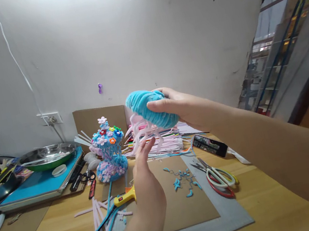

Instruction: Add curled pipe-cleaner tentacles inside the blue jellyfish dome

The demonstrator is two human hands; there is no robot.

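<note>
My right hand (pixel 170 102) grips a bright blue, fuzzy dome wound from pipe cleaners (pixel 143 103), holding it tilted above the table with the thumb across its side. Pale pink curled strands (pixel 142 129) hang from its underside. Just below them my left hand (pixel 146 172) is raised with its fingers stretched out, nothing visible in it; whether it touches the strands I cannot tell. Left of that hand stands a blue fuzzy ornament (pixel 111 165) covered in small coloured flowers. A yellow glue gun (pixel 124 197) lies by my left wrist, partly hidden behind it.
Small blue curved pieces (pixel 186 183) on thin wires lie on a cardboard sheet (pixel 189 213). Scissors (pixel 219 177) and a phone (pixel 210 145) are to the right. Pink and blue pipe cleaners (pixel 102 224) lie front left. Behind are a metal pan (pixel 48 155) and a pipe-cleaner pile (pixel 168 145).
</note>
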